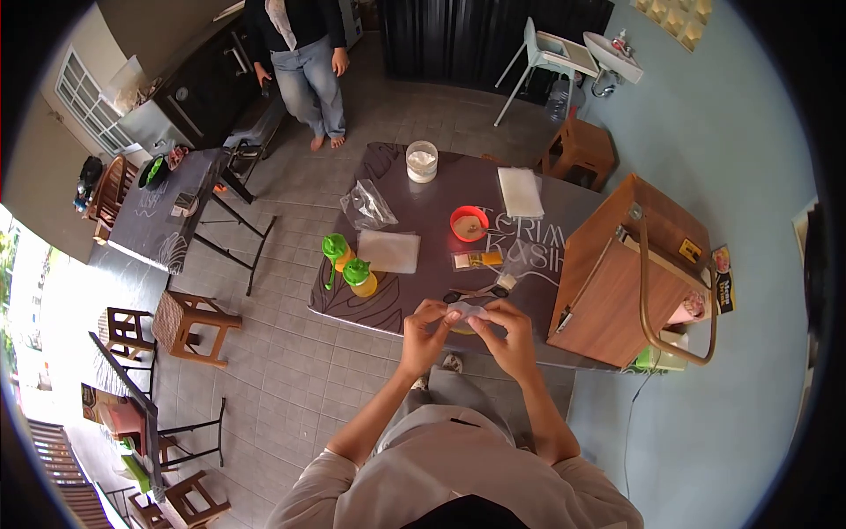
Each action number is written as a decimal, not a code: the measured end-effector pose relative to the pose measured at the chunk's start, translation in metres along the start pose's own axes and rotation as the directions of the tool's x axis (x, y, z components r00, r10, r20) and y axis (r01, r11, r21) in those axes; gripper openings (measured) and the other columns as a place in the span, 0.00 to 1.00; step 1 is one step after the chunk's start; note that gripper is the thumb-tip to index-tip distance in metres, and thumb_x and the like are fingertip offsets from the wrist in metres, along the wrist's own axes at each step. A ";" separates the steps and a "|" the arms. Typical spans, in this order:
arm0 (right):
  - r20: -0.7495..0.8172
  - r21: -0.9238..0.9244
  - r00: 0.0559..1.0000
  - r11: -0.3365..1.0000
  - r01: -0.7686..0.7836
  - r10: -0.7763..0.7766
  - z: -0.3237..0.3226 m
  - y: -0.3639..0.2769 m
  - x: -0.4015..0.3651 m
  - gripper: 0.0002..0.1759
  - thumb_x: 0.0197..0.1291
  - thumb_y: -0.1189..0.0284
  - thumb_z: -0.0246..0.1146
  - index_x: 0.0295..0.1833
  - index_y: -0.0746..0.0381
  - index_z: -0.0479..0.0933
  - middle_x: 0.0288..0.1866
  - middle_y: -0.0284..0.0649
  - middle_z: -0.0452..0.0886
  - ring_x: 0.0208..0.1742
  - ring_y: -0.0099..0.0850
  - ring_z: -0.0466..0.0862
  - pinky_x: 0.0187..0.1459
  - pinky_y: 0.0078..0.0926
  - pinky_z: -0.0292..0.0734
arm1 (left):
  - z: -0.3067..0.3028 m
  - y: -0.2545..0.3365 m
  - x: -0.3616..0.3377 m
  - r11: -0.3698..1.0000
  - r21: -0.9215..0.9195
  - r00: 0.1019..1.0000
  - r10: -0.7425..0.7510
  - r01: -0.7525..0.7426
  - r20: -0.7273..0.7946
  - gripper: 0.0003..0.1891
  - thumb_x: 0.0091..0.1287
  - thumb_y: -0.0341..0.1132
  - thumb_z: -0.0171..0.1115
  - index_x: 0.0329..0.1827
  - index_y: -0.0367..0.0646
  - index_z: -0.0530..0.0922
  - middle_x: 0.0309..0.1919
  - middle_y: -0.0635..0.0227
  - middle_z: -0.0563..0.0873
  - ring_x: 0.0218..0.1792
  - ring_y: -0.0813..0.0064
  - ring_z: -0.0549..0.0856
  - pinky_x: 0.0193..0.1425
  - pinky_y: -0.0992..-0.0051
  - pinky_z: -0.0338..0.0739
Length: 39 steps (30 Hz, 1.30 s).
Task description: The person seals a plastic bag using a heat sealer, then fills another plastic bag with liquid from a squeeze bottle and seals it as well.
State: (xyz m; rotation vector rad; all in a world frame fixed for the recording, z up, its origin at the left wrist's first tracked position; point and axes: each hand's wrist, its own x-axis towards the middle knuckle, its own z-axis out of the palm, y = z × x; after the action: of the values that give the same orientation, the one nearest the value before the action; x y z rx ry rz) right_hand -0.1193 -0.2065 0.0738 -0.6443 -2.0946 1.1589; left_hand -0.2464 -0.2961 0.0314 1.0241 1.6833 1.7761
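Observation:
Near the front edge of the dark table [423, 304], my left hand [425, 333] and my right hand [506, 333] pinch a small pale, translucent piece of plastic [467, 310] between them. Just beyond it lie dark-handled scissors [476, 294] and a small whitish item [506, 281]. A small yellow and white packet [478, 259] rests farther in, below a red bowl [469, 224] with brownish contents and a utensil. To the left are a stack of clear plastic sheets [389, 251] and two green-topped bottles [360, 276] with yellow contents.
A jar of white powder [422, 162], a crumpled clear bag [368, 204] and another plastic stack [521, 192] lie farther back. A wooden cabinet [630, 273] with a curved rail stands at the right. Another person [307, 70] stands beyond the table. Stools [196, 327] are at the left.

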 end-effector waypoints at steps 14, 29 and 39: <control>0.146 0.066 0.986 0.995 0.077 -0.086 -0.029 -0.004 0.070 0.05 0.47 0.73 0.67 0.32 0.60 0.80 0.32 0.35 0.78 0.33 0.29 0.79 0.36 0.24 0.72 | -0.004 -0.013 0.041 0.998 -0.032 0.999 -0.048 0.048 0.026 0.08 0.49 0.30 0.71 0.32 0.41 0.84 0.28 0.67 0.82 0.34 0.77 0.79 0.41 0.77 0.72; 0.624 -0.350 0.732 0.740 0.574 -0.273 0.035 -0.041 0.111 0.03 0.44 0.67 0.67 0.28 0.51 0.82 0.28 0.23 0.79 0.32 0.21 0.76 0.42 0.23 0.62 | -0.089 -0.008 0.046 0.999 0.034 0.980 0.017 -0.024 0.198 0.08 0.50 0.28 0.69 0.33 0.39 0.83 0.30 0.64 0.85 0.31 0.73 0.84 0.36 0.75 0.78; 0.630 0.064 0.762 0.988 0.138 -0.147 0.138 -0.057 0.152 0.05 0.47 0.66 0.68 0.32 0.53 0.83 0.30 0.26 0.81 0.30 0.19 0.77 0.39 0.23 0.65 | -0.192 -0.042 0.025 0.924 -0.295 0.969 -0.247 0.244 0.027 0.08 0.54 0.27 0.67 0.36 0.33 0.81 0.30 0.67 0.85 0.34 0.78 0.82 0.39 0.79 0.77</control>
State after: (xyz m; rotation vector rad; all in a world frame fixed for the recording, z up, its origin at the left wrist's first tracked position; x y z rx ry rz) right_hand -0.3283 -0.2061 0.1141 -0.0573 -2.6298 1.4384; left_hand -0.4184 -0.3905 0.0023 0.6423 1.4226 1.7975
